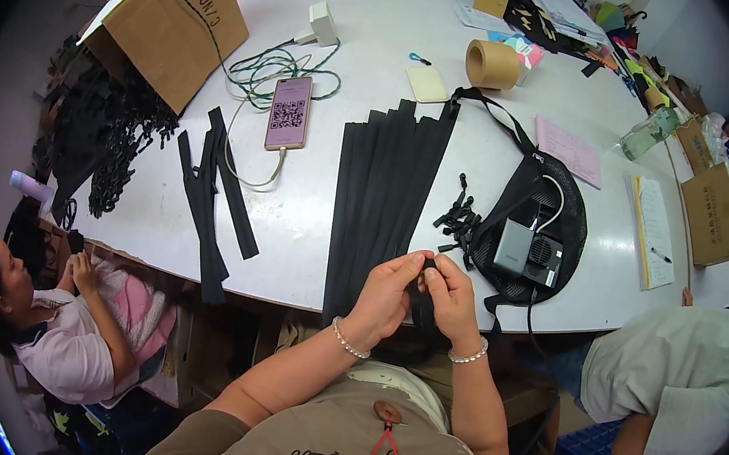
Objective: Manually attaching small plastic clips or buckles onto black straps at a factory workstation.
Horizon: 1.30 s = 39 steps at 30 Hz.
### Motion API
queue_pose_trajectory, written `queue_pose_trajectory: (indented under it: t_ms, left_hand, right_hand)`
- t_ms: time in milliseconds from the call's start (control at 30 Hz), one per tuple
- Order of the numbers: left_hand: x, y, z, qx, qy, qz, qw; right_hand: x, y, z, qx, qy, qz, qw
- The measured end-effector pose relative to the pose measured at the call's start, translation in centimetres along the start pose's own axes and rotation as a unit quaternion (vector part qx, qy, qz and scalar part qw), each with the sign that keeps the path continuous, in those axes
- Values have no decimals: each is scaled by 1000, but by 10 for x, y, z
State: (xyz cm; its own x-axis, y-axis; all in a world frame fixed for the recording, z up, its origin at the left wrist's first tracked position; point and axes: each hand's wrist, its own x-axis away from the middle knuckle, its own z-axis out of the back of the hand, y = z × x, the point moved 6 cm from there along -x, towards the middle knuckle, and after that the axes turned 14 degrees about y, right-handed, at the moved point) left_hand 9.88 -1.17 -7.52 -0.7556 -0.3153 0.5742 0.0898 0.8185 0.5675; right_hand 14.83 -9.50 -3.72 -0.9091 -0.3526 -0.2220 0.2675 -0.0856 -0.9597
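At the table's near edge, my left hand (386,292) and my right hand (451,295) meet, thumbs and fingers pinched together. Between them they grip the end of a black fabric strip (423,309), which hangs down behind my fingers; much of it is hidden. Just beyond my left hand lies a fanned row of long black fabric strips (385,185). A small pile of black plastic cord ends (460,220) sits past my right hand. To its right rests a black mesh bag (572,216) with a grey power bank (513,247) and a black device on it.
Loose black strips (204,202) lie left, near a charging phone (288,113) and a cardboard box (172,25). A tape roll (492,65), pink paper (568,151), notebook (651,231) and bottle (650,133) are right. Co-workers sit on both sides; the left one's hands (81,271) hold something dark.
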Motion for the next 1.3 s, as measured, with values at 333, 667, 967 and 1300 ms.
queue_pose_trajectory:
  t_ms: [333, 667, 967, 1300]
  left_hand:
    - [-1, -4, 8, -27, -2, -8, 1000]
    - [29, 41, -15, -175, -85, -163, 967]
    - [55, 61, -18, -235, -104, -329, 909]
    - [61, 57, -17, -257, -113, -395, 875]
  right_hand:
    - [9, 4, -4, -36, -3, -63, 997]
    - [23, -11, 13, -195, 62, -108, 973]
    - [26, -53, 28, -45, 128, 47, 990]
    - [28, -75, 31, -5, 138, 165, 977]
